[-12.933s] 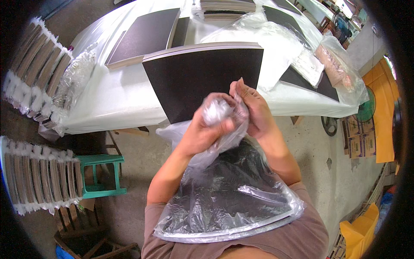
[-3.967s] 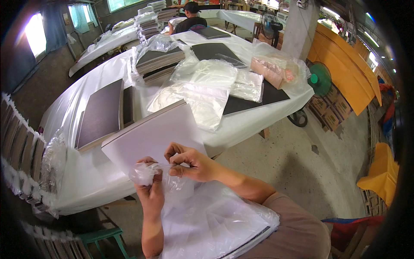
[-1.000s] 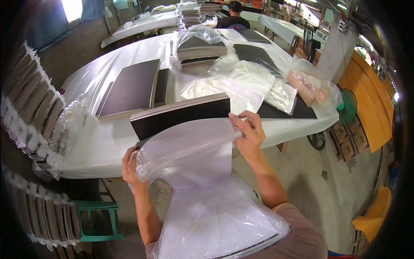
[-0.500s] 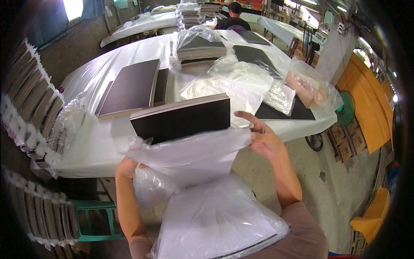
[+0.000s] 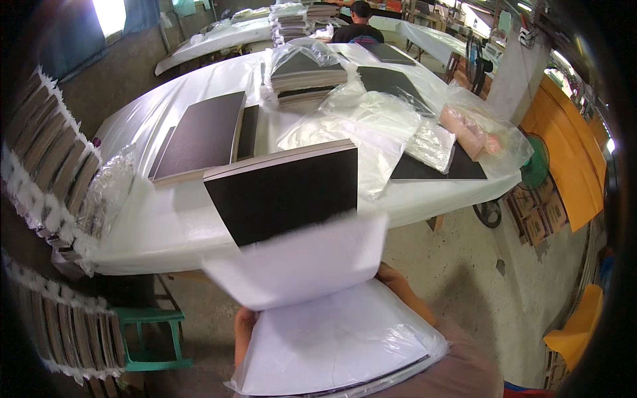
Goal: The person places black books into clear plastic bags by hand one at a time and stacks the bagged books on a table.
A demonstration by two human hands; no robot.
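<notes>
A thick book with a black cover [image 5: 285,192] stands tilted at the near table edge. Before it, a white sheet or flap [image 5: 305,262] rises, smeared by motion. Below lies a wide white panel [image 5: 332,338] inside a clear plastic bag, resting toward my body; how it joins the black book cannot be made out. My left hand [image 5: 245,320] is at the panel's upper left edge, under the white flap. My right hand [image 5: 391,275] is at the opposite edge, mostly behind the flap. The fingers of both hands are hidden.
The white-covered table [image 5: 159,232] bears black books [image 5: 199,132], a bagged book stack [image 5: 308,73], clear plastic bags [image 5: 358,119] and a pinkish packet [image 5: 461,131]. Tall stacks [image 5: 53,139] stand left, beside a green stool [image 5: 152,338]. A person [image 5: 358,26] sits beyond.
The clear plastic that both hands held stretched across the black book has come down toward me. Both hands have moved down and inward, beneath the white flap, and more black cover shows.
</notes>
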